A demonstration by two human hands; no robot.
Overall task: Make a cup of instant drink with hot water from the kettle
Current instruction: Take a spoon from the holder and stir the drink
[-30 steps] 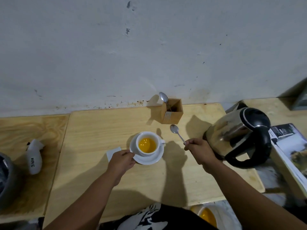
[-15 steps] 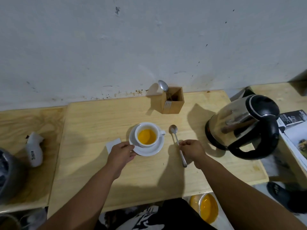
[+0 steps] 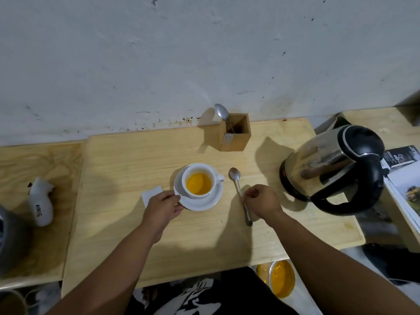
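A white cup (image 3: 200,181) holding orange drink stands on a white saucer (image 3: 211,201) in the middle of the wooden table (image 3: 127,160). My left hand (image 3: 162,209) grips the saucer's left rim. A metal spoon (image 3: 239,194) lies flat on the table to the right of the cup, bowl pointing away from me. My right hand (image 3: 261,201) rests over the spoon's handle, fingertips pinched on it. The steel kettle (image 3: 331,164) with a black lid and handle stands at the right.
A wooden holder (image 3: 235,133) with another spoon (image 3: 222,112) stands by the wall. A torn white sachet (image 3: 151,193) lies left of my left hand. A crumpled white packet (image 3: 42,201) lies far left. A magazine (image 3: 406,178) sits right of the kettle. An orange-filled bowl (image 3: 281,278) is below the table edge.
My right hand has lowered the spoon from the air onto the table beside the cup. My left hand has stayed on the saucer. The view has tilted down a little.
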